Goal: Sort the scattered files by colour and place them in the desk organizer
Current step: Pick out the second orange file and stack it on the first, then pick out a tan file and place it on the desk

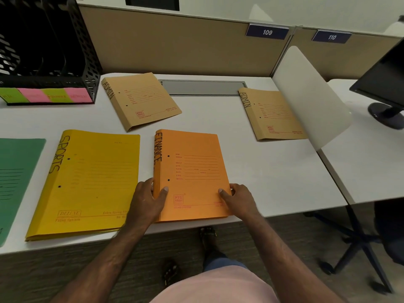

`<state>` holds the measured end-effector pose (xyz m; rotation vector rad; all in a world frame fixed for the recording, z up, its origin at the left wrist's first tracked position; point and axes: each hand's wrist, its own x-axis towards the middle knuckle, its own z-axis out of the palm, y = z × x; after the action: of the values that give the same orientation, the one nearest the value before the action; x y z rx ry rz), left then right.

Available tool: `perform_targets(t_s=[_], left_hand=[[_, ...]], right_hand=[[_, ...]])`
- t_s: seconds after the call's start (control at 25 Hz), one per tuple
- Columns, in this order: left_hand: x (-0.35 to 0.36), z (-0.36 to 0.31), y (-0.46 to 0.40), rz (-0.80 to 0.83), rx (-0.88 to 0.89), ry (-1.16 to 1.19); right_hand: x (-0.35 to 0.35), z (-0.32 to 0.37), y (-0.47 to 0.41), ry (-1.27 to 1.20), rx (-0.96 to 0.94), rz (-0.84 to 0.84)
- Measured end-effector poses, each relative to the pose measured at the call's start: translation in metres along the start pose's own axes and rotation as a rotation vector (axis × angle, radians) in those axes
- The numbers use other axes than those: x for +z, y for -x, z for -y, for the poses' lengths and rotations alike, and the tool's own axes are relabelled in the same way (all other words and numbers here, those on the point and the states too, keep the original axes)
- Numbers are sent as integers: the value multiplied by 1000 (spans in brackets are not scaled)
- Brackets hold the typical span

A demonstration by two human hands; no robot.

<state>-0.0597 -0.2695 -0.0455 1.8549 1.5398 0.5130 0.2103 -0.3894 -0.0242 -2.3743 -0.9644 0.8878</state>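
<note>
An orange FINANCE file (192, 171) lies flat near the desk's front edge. My left hand (148, 200) grips its lower left spine side, thumb on the cover. My right hand (239, 199) holds its lower right edge. To its left lies a yellow SPORTS file (91, 182), and a green file (15, 176) shows at the far left edge. Two brown ADMIN files lie further back, one at centre (140, 99) and one at right (271, 114). The black mesh desk organizer (87, 51) stands at the back left, with pink and green labels (48, 96) along its front.
A white divider panel (310, 97) stands at the desk's right end. A monitor (384, 84) sits on the neighbouring desk. A grey cable hatch (203, 87) is set into the desk by the partition wall. A chair base (358, 243) is on the floor at right.
</note>
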Motion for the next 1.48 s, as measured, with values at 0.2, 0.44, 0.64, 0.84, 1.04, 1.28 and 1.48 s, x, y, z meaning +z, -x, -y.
perform_targets(t_s=[0.2, 0.44, 0.64, 0.84, 1.04, 1.28, 1.48], left_hand=[[-2, -6, 5, -16, 96, -141], [2, -34, 2, -39, 238, -256], [15, -67, 0, 26, 370, -192], [42, -109, -8, 68, 469, -125], [83, -164, -23, 123, 388, -20], [144, -227, -48, 164, 356, 69], [198, -272, -81, 180, 241, 106]], right_hand=[[-3, -9, -1, 143, -25, -55], [-16, -16, 5, 146, -132, -144], [-34, -21, 12, 175, -170, -261], [-60, -35, 9, 137, -148, -308], [-104, -60, -9, 88, -130, -348], [-158, -100, -57, 7, -82, -375], [-200, -126, -120, -108, -63, -386]])
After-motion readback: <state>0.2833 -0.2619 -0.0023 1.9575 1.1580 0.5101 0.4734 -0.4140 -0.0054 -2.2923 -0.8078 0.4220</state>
